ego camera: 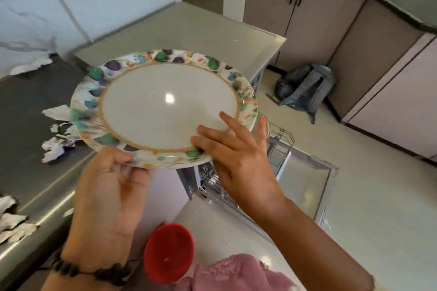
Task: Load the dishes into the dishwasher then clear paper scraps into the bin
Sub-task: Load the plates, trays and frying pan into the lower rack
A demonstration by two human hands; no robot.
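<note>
A: Where do the fingers stand?

B: The left hand (pixel 106 198) pinches the near rim of the patterned plate (pixel 165 106), thumb on top and the other fingers under it. The right hand (pixel 236 156) lies on the plate's near right edge with fingers straight and spread — steadying, not clenched.

A: And the plate itself?

B: It is held in the air, almost level, above both hands. Below and just beyond the right fingers stands the open dishwasher (pixel 305 182), its wire rack (pixel 280 146) drawn out. Left of the left fingers, paper scraps (pixel 56 146) lie on the desk (pixel 28 125), untouched. A red cup (pixel 169 253) shows below the wrists; whether it rests on anything cannot be told.

A: So which step?

B: Loading the dishes, by the look of it — the scraps come later. The next move likely calls for tilting the plate on edge and lowering it between the rack's tines.
</note>
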